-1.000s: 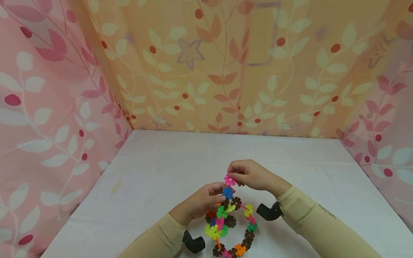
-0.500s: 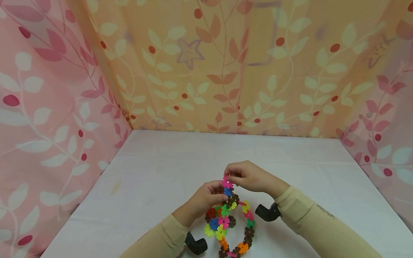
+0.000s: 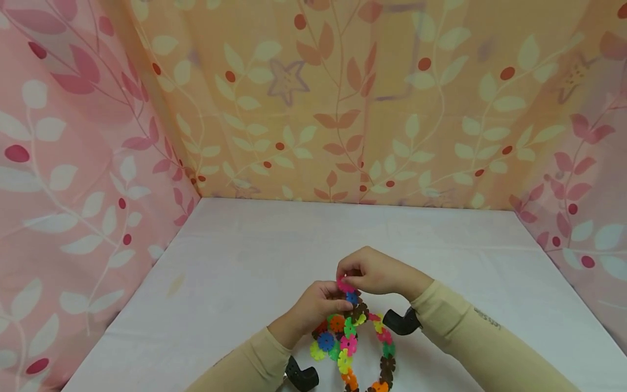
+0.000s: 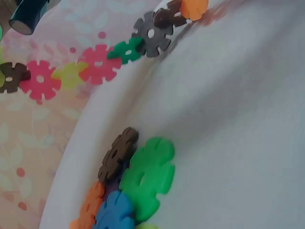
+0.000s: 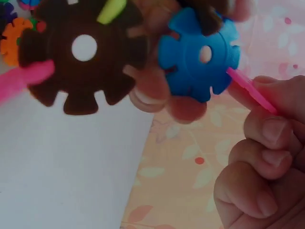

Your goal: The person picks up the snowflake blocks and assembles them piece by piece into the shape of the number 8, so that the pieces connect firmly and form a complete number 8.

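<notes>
My right hand (image 3: 379, 272) pinches a pink slotted flower-shaped disc (image 5: 251, 89) between thumb and curled fingers. The disc's edge meets a slot of a blue disc (image 5: 188, 62), which is joined to the chain. Fingers of my left hand (image 3: 313, 305) grip the chain from the other side, by the blue disc and a large brown disc (image 5: 112, 67). Below both hands hangs a loop of linked discs in several colours, with an orange disc (image 3: 337, 323) and a green disc (image 4: 147, 176) in the bunch under the left palm.
A white-covered table (image 3: 245, 245) lies beneath the hands. Patterned cloth (image 3: 313, 109) stands behind it and on both sides. A black curved piece (image 3: 401, 322) sits at the right wrist, and another black piece (image 3: 302, 377) at the left wrist.
The right hand has brought the pink disc down against the blue one, first apart from it. Both hands have since sunk slightly, and the loop has swung to the right.
</notes>
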The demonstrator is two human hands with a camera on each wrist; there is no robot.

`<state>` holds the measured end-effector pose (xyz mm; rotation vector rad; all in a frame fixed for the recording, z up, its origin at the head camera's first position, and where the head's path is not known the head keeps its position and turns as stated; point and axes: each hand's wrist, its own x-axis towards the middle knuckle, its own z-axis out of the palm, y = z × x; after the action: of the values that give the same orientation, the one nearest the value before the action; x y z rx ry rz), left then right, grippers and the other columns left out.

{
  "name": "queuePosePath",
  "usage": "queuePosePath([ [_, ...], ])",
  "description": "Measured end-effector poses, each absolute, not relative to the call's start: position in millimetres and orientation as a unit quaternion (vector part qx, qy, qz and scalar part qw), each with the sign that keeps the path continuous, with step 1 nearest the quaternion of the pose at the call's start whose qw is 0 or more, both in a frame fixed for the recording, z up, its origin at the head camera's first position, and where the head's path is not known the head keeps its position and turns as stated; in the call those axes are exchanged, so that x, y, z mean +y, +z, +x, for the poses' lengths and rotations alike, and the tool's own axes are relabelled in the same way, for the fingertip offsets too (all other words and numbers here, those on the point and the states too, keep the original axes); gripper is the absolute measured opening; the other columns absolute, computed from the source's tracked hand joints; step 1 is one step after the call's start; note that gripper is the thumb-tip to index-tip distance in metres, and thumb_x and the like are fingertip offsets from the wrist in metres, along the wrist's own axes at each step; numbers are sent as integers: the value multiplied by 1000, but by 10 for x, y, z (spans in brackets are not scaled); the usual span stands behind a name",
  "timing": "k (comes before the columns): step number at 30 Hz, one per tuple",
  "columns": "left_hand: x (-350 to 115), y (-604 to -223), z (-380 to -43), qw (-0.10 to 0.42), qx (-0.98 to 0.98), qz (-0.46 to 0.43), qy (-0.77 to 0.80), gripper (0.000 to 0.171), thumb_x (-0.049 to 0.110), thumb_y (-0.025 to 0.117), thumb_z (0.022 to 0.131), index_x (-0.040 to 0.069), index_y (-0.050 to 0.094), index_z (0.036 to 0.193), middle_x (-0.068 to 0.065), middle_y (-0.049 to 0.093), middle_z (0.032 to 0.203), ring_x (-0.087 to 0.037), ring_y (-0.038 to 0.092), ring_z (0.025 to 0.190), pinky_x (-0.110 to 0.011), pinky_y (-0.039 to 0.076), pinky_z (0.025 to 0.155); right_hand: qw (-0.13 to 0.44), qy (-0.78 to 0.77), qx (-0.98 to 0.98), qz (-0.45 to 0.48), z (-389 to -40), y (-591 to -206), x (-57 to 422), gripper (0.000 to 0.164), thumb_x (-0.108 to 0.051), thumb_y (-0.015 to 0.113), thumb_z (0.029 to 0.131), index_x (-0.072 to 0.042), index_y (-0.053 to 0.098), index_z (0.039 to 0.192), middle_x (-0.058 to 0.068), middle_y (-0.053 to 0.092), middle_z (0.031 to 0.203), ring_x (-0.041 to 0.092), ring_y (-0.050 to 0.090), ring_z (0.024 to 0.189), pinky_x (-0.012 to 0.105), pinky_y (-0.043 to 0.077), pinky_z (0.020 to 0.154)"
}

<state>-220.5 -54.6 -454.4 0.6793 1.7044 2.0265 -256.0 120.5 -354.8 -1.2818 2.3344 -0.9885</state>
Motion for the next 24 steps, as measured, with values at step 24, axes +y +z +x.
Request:
queuePosePath([
  [24, -638, -4697, -2272, 211, 629, 213, 717, 43, 8, 63, 85, 1, 49, 126, -17, 55, 122, -19, 60, 102, -32, 50, 84, 217, -361, 861, -284, -2504, -3843, 1374, 24, -28, 52, 93, -15, 54, 113, 3, 60, 92, 20, 57, 80, 38, 49, 70],
])
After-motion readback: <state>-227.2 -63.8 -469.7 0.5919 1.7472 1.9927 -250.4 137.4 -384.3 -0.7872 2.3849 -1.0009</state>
